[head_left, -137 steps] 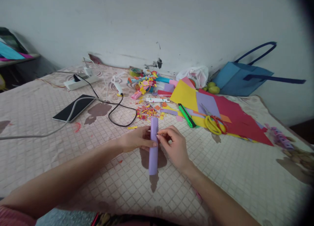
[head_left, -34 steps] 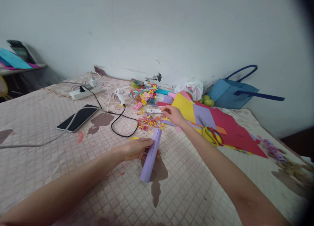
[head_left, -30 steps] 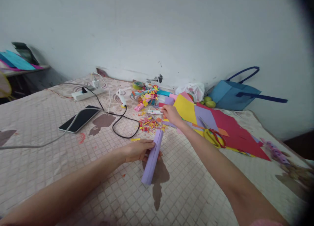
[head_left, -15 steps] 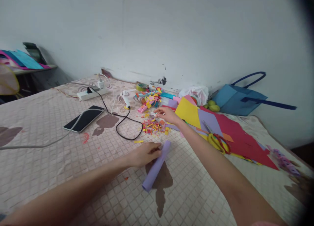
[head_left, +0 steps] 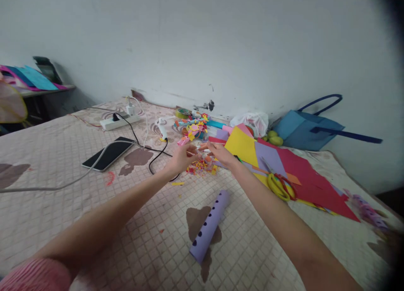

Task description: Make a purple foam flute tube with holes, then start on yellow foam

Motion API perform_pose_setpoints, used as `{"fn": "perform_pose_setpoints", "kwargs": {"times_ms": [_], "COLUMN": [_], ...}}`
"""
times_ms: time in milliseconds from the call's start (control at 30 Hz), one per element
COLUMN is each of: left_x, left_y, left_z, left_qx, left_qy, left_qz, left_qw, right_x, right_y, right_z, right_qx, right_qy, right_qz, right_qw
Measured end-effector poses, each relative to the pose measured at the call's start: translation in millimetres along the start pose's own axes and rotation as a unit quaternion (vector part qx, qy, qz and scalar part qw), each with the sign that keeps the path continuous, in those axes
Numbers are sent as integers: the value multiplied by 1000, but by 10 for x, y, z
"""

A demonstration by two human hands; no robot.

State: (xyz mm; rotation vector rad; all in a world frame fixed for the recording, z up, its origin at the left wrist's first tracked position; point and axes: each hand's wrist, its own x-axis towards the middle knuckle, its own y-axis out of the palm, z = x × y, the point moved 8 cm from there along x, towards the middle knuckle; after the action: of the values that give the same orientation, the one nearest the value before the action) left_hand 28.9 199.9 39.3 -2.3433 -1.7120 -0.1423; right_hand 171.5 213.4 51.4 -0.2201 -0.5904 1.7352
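Observation:
My left hand [head_left: 184, 158] is over the near-left side of a heap of tiny coloured paper scraps [head_left: 201, 167]. Its fingers point right and are apart, with nothing visible in them. Facing it, my right hand [head_left: 221, 153] hovers at the heap's right side, fingers loosely stretched to the left. A small whitish piece shows by those fingertips; whether they touch it is unclear. Nearer to me, a rolled lilac paper tube [head_left: 212, 228] with a row of dark dots lies untouched on the quilted cover [head_left: 151, 249].
Scissors [head_left: 280, 186] lie on coloured sheets [head_left: 309, 181] at right. Behind the scraps are a white glue gun [head_left: 162, 129] and a pile of paper decorations [head_left: 194, 129]. A phone [head_left: 109, 154], cables and a power strip [head_left: 120, 121] are left; a blue bag [head_left: 306, 129] stands far right.
My left hand has left the lilac tube and moved forward to the scraps, beside my right hand. The tube has rolled slightly right and nearer, showing its dots. My right hand has shifted slightly right.

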Motion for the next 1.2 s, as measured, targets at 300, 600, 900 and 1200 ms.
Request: {"fn": "perform_pose_setpoints", "kwargs": {"times_ms": [300, 600, 900, 1200], "left_x": [267, 198, 103, 181], "left_y": [207, 95, 352, 79], "left_z": [123, 64, -328, -344], "left_qx": [-125, -131, -136, 71], "left_qy": [-22, 6, 83, 124], "left_qz": [-25, -6, 155, 85], "left_qw": [992, 991, 975, 986], "right_x": [-151, -307, -293, -427], "right_y": [90, 35, 277, 327], "right_z": [38, -92, -51, 38], "right_qx": [154, 250, 290, 286], "right_qy": [17, 40, 39, 54], "right_qz": [-25, -56, 31, 153], "right_qw": [988, 966, 956, 944]}}
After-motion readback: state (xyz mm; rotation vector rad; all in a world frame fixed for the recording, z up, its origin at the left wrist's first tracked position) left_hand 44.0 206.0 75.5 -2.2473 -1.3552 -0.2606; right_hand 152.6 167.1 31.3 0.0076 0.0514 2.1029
